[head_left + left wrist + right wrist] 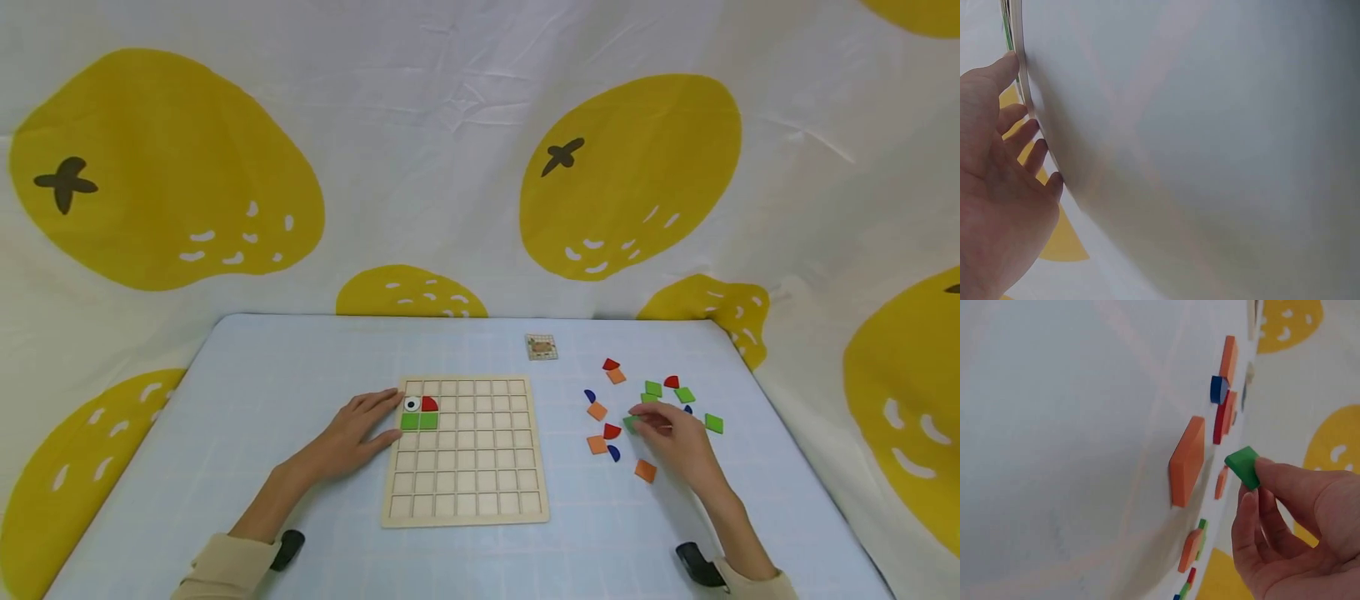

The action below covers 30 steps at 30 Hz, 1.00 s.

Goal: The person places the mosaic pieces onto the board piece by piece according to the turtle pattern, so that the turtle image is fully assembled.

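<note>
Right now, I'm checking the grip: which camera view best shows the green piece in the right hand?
The right wrist view: the green piece appears largest there, held in the fingers of the right hand. The head view shows it small, partly hidden; the left wrist view doesn't show it.

Soft, even light fills the head view, with faint shadows on the tabletop (465,567); dimmer wrist views bow its edge.

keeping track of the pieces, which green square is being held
The green square pinched in the right hand; the other green squares lie loose on the table or sit in the gridded board.
</note>
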### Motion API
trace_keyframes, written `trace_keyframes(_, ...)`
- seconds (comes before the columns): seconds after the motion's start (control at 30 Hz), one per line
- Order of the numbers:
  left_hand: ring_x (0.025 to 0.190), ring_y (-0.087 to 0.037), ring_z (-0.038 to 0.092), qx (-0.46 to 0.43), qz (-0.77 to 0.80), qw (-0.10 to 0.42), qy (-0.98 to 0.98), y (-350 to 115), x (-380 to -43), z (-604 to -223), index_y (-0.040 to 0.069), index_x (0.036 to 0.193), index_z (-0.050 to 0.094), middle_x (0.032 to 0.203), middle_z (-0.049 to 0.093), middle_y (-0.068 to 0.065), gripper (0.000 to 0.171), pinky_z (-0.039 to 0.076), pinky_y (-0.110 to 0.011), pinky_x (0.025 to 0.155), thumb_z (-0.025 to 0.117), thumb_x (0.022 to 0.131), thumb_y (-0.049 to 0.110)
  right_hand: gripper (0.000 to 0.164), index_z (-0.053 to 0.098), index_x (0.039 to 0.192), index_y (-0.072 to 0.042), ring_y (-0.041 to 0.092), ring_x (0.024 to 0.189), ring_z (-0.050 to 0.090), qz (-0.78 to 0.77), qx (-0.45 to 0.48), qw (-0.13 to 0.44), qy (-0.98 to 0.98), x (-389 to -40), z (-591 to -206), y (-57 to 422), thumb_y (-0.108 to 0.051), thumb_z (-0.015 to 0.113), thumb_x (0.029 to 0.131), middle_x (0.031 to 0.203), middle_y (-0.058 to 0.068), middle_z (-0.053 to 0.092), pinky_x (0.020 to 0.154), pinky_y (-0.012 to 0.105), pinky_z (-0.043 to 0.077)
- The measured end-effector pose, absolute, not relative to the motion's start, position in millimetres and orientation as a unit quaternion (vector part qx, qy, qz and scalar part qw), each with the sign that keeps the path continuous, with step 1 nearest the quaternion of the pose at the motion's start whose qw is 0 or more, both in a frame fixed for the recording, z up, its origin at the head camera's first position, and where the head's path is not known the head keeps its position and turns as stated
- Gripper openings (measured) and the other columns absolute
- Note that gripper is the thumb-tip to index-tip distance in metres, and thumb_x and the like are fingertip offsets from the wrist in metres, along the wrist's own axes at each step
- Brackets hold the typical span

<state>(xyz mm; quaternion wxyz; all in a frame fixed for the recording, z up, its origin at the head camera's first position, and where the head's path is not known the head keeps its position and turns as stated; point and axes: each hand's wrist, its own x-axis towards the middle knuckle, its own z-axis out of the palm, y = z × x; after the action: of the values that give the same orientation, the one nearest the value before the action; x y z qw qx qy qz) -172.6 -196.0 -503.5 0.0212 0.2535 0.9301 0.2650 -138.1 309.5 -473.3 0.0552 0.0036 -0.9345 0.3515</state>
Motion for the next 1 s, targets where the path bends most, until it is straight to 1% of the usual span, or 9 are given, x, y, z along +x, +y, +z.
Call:
trace_keyframes(0.23,0.144,-0.041,0.037,0.25,0.265,0.024,0.931,-195.8,-172.8,-503.8,0.007,0.157,0.043,0.16,0.042,-0.015,0.065,0.031,-0.064,0.114,0.064,0.103,0.037,0.019,0.073,0.116,-0.004,0.026,0.094,0.067,0.372,0.018,0.045,-0.927,-148.5,-472.9,291.0,-0.009,0.073,0.097,0.102,0.008,0.071,0.078,0.01,0.05)
trace_keyframes(0.43,0.144,-0.041,0.037,0.254,0.266,0.021,0.93,-195.7,-172.7,-502.6,0.006,0.156,0.043,0.159,0.042,-0.016,0.064,0.032,-0.064,0.114,0.065,0.103,0.034,0.018,0.074,0.114,-0.005,0.024,0.094,0.067,0.389,0.032,0.036,-0.92,-157.0,-474.9,273.7,-0.009,0.073,0.096,0.103,0.007,0.071,0.08,0.016,0.054)
trace_keyframes(0.67,0.142,-0.043,0.038,0.262,0.268,0.011,0.927,-195.5,-170.8,-499.6,0.003,0.155,0.044,0.158,0.042,-0.019,0.064,0.032,-0.066,0.112,0.066,0.102,0.031,0.019,0.073,0.114,-0.004,0.023,0.095,0.065,0.411,0.049,0.033,-0.91,-164.1,-475.1,252.4,-0.005,0.074,0.095,0.103,0.007,0.071,0.081,0.016,0.054)
trace_keyframes(0.87,0.142,-0.044,0.038,0.259,0.275,0.015,0.926,-194.4,-169.5,-495.7,0.003,0.155,0.044,0.158,0.042,-0.019,0.063,0.032,-0.067,0.111,0.065,0.103,0.03,0.015,0.075,0.108,-0.008,0.019,0.089,0.063,0.408,0.062,0.037,-0.91,-168.3,-474.0,232.9,-0.008,0.077,0.093,0.096,0.002,0.07,0.08,0.021,0.055)
trace_keyframes(1.0,0.143,-0.043,0.037,0.252,0.277,0.023,0.927,-194.2,-168.5,-494.5,0.003,0.155,0.044,0.159,0.042,-0.018,0.063,0.031,-0.066,0.112,0.065,0.103,0.03,0.014,0.075,0.106,-0.007,0.019,0.087,0.063,0.421,0.072,0.037,-0.903,-171.3,-473.3,220.5,-0.006,0.077,0.092,0.094,0.002,0.07,0.078,0.022,0.055)
